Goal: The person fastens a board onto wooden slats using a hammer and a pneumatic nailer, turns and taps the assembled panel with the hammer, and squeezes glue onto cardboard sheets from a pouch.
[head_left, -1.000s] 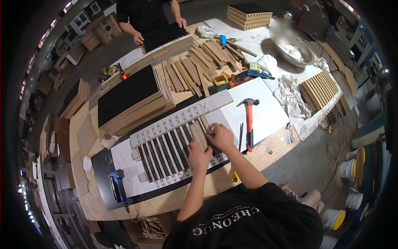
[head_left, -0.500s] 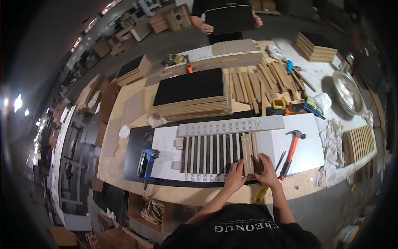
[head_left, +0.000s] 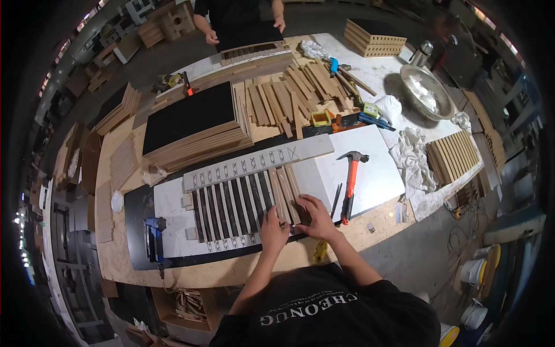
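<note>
A row of several wooden slats (head_left: 243,202) lies side by side on a black panel (head_left: 136,217), their far ends against a pale marked guide strip (head_left: 257,162). My left hand (head_left: 273,228) curls over the near end of one of the rightmost slats (head_left: 276,194). My right hand (head_left: 315,215) lies just to its right, fingers spread and pressing on the near end of the outermost slat (head_left: 292,185). A white board (head_left: 370,173) lies under the right part of the work.
An orange-handled hammer (head_left: 350,179) and a pencil (head_left: 336,199) lie right of my hands. A blue nail gun (head_left: 155,231) sits left. Beyond are black-topped panels (head_left: 191,124), loose slats (head_left: 289,95), rags (head_left: 413,156), a metal bowl (head_left: 428,92), a slatted panel (head_left: 454,156). Another person (head_left: 240,20) stands opposite.
Both hands stay at the near ends of the rightmost slats, shifting only slightly. My head has moved, so the bench sits differently in the picture.
</note>
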Motion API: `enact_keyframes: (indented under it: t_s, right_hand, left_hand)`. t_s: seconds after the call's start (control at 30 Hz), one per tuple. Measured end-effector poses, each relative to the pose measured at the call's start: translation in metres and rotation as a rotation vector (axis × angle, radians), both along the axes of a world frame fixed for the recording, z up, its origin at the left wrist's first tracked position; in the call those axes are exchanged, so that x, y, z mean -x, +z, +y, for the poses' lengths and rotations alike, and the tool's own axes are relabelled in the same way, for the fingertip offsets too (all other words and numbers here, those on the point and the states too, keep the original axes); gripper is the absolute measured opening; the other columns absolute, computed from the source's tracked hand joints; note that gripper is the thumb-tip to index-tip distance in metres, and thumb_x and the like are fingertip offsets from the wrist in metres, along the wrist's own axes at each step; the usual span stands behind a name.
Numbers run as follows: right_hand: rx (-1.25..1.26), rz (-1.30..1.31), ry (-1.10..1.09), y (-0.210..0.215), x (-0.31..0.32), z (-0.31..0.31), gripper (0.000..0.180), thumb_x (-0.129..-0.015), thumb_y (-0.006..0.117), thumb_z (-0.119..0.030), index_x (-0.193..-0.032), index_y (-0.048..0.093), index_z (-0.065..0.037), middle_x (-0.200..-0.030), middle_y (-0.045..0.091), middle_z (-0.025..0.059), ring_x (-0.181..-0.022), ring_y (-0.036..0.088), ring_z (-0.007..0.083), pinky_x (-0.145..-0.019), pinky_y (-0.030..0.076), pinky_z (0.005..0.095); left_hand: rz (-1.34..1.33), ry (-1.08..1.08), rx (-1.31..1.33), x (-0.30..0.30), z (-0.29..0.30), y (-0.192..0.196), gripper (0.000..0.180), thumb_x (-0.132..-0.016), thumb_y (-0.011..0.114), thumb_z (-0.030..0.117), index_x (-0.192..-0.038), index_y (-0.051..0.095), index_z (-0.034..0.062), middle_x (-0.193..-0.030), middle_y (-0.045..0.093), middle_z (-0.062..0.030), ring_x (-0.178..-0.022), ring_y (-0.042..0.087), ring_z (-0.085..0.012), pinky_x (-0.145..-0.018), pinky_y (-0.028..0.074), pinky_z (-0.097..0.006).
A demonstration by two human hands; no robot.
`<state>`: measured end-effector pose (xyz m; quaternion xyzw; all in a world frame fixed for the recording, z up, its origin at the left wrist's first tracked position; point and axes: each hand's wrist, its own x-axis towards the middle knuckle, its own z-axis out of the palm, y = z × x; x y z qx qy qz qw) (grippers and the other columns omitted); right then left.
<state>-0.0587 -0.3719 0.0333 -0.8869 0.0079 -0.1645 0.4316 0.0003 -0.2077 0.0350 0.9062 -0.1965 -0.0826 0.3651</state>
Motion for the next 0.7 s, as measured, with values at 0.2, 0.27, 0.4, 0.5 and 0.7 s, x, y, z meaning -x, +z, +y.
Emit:
enact_keyframes:
  t_s: [0.2, 0.27, 0.4, 0.5, 0.7]
  right_hand:
    - [0.016, -0.037, 0.004, -0.001, 0.004, -0.002, 0.084, -0.050, 0.081, -0.015, -0.126, 0.045, -0.009, -0.126, 0.046, 0.0169, -0.116, 0.043, 0.0370, -0.096, 0.038, 0.0430]
    - [0.010, -0.031, 0.017, -0.001, 0.005, -0.001, 0.084, -0.051, 0.081, -0.015, -0.126, 0.044, -0.008, -0.126, 0.046, 0.0170, -0.115, 0.044, 0.0371, -0.096, 0.038, 0.0428]
    - [0.008, -0.021, -0.005, 0.003, 0.007, -0.003, 0.084, -0.051, 0.081, -0.016, -0.127, 0.044, -0.008, -0.126, 0.046, 0.0172, -0.115, 0.044, 0.0372, -0.096, 0.037, 0.0430]
    - [0.046, 0.032, 0.008, 0.009, 0.006, -0.002, 0.086, -0.054, 0.081, -0.019, -0.129, 0.041, -0.009, -0.128, 0.044, 0.0164, -0.117, 0.043, 0.0355, -0.098, 0.037, 0.0411]
    - [0.076, 0.074, 0.022, 0.016, 0.004, -0.012, 0.086, -0.056, 0.077, -0.015, -0.131, 0.036, -0.004, -0.129, 0.041, 0.0194, -0.119, 0.039, 0.0374, -0.101, 0.034, 0.0425]
  left_hand:
    - [0.087, 0.130, -0.015, 0.013, -0.008, -0.004, 0.063, -0.067, 0.067, 0.012, -0.123, 0.039, 0.0011, -0.102, 0.056, -0.0219, -0.086, 0.058, -0.0381, -0.074, 0.049, -0.044]
    - [-0.078, 0.177, 0.066, 0.024, -0.006, -0.006, 0.061, -0.064, 0.067, 0.010, -0.119, 0.042, 0.0011, -0.071, 0.056, -0.0134, -0.064, 0.058, -0.0312, -0.059, 0.047, -0.041]
    - [-0.074, 0.164, 0.071, 0.020, -0.008, -0.008, 0.062, -0.064, 0.068, 0.011, -0.120, 0.042, 0.0026, -0.069, 0.054, -0.0125, -0.063, 0.058, -0.0298, -0.059, 0.047, -0.040]
    - [0.086, 0.033, -0.066, 0.003, 0.000, -0.015, 0.074, -0.066, 0.071, 0.017, -0.129, 0.033, 0.0044, -0.095, 0.055, -0.0200, -0.087, 0.058, -0.0382, -0.075, 0.048, -0.042]
    - [-0.053, -0.035, -0.218, 0.013, -0.015, 0.030, 0.086, -0.062, 0.077, 0.024, -0.133, 0.030, 0.0056, -0.110, 0.048, -0.0240, -0.093, 0.056, -0.0428, -0.077, 0.049, -0.045]
